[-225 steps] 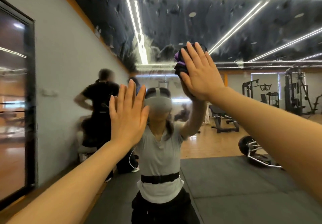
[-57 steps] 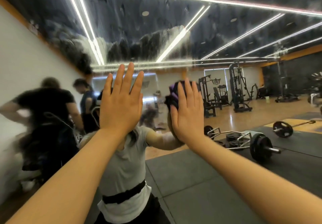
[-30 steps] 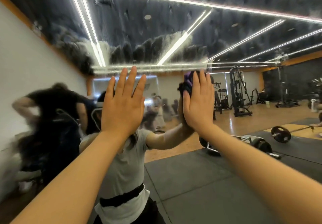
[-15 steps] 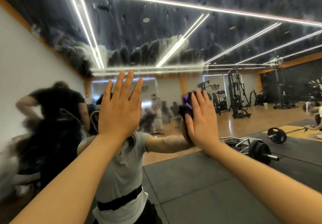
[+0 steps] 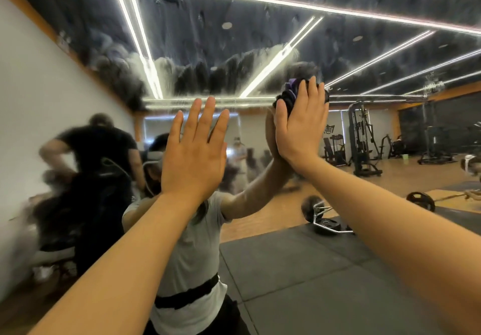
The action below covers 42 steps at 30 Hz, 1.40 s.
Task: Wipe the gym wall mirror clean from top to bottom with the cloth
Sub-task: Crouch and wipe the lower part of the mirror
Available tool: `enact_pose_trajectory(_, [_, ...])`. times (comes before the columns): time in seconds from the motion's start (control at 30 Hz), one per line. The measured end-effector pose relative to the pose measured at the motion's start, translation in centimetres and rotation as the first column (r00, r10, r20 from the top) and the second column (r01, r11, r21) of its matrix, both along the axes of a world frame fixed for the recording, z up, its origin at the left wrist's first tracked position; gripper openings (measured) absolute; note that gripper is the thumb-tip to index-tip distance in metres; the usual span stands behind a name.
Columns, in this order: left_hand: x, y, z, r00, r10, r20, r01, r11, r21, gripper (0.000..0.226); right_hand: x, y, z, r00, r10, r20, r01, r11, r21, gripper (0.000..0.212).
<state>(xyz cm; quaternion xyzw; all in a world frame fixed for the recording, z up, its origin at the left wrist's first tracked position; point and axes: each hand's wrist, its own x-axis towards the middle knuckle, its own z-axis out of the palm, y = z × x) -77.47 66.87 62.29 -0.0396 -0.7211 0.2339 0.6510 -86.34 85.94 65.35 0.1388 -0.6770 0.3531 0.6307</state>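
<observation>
The room is a gym. The ceiling [image 5: 338, 56] is dark, and long white light strips [image 5: 273, 1] run across it. A white wall [image 5: 39, 95] stands on the left, with an orange band [image 5: 39, 19] along its top. The floor is light wood [image 5: 286, 204] farther back and dark grey mats [image 5: 299, 269] up close. A barbell with round plates [image 5: 322, 217] lies at the edge of the mats. Black weight machines [image 5: 361, 139] stand at the back — more gear sits on the far right. People in dark clothes [image 5: 96, 152] are on the left, all blurry.
</observation>
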Motion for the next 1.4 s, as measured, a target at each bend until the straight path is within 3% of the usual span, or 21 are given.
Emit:
enact_pose_trajectory(0.43, [0.2,0.1,0.0,0.997,-0.077,-0.012,0.077,0.997,0.013,0.057,-0.2,0.0,-10.4,0.995,-0.047,-0.083,0.054,0.995,0.085,0.063])
enact_pose_trajectory(1.07, [1.0,0.1,0.1,0.991,-0.083,0.102,0.076,0.995,0.071,0.06,1.6,1.1,-10.1,0.981,-0.174,0.088,0.152,0.965,0.216,0.068])
enact_pose_trajectory(1.4, [0.7,0.0,0.2,0.991,-0.113,0.073,0.112,0.993,0.02,0.057,1.2,3.6,-9.8,0.986,-0.168,0.018,0.151,0.924,0.35,0.062])
